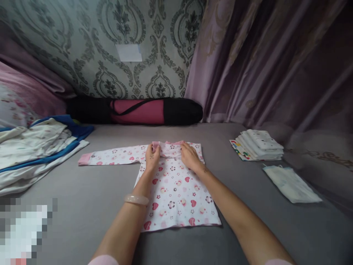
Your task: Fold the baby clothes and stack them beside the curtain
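A small long-sleeved shirt (176, 198) lies spread on the grey sheet, white with red hearts, flowers and pink trim. One sleeve, with a pink cuff (85, 159), stretches out to the left. The other sleeve (170, 150) is folded across the chest, just below the pink neckline. My left hand (152, 157), with a pale bangle on its wrist, pinches the cuff end of that folded sleeve between thumb and finger. At the shoulder fold on the right, my right hand (191, 157) rests with its fingers laid on the cloth.
Rumpled white and blue clothes (52, 143) are heaped at the left. To the right sit a stack of folded white cloths (259, 144) and a pale flat cloth pouch (292, 183). A black and pink long bag (138, 111) lies along the wall, beside purple curtains (231, 66).
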### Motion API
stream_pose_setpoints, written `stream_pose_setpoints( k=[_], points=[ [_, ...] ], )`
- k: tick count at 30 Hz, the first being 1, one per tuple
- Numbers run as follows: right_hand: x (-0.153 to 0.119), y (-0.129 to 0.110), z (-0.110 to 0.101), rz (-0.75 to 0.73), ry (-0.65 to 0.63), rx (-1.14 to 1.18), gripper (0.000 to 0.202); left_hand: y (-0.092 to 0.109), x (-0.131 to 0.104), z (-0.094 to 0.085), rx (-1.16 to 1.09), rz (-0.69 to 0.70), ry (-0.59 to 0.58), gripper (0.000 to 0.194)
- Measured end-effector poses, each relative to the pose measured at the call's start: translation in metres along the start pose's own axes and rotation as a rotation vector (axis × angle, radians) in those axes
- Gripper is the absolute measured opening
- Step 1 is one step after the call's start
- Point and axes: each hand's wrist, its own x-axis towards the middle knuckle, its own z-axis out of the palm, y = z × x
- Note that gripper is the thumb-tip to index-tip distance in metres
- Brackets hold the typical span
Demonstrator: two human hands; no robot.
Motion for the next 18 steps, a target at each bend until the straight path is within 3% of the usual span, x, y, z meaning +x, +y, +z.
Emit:
stream_pose_setpoints(
  k=[5, 10, 14, 16, 18],
  points=[
    [-0.007, -0.025, 0.009, -0.072, -0.114, -0.048, 0.053, -0.005, 0.002, -0.003, 0.142, 0.047, -0.006, 0.037],
    [-0.005, -0.041, 0.015, -0.083, -0.197, -0.047, 0.061, 0.005, -0.004, -0.008, 0.466, 0.344, 0.036, 0.048],
    [-0.003, -0.046, 0.021, -0.084, -0.202, -0.054, 0.061, 0.009, -0.010, -0.005, 0.636, 0.494, -0.243, 0.042],
    [-0.003, -0.047, 0.024, -0.079, -0.205, -0.061, 0.061, 0.005, -0.012, -0.002, 0.716, 0.467, -0.361, 0.045],
    [-0.004, -0.045, 0.027, -0.088, -0.207, -0.066, 0.062, 0.000, -0.013, 0.001, 0.797, 0.417, -0.401, 0.047]
  ],
)
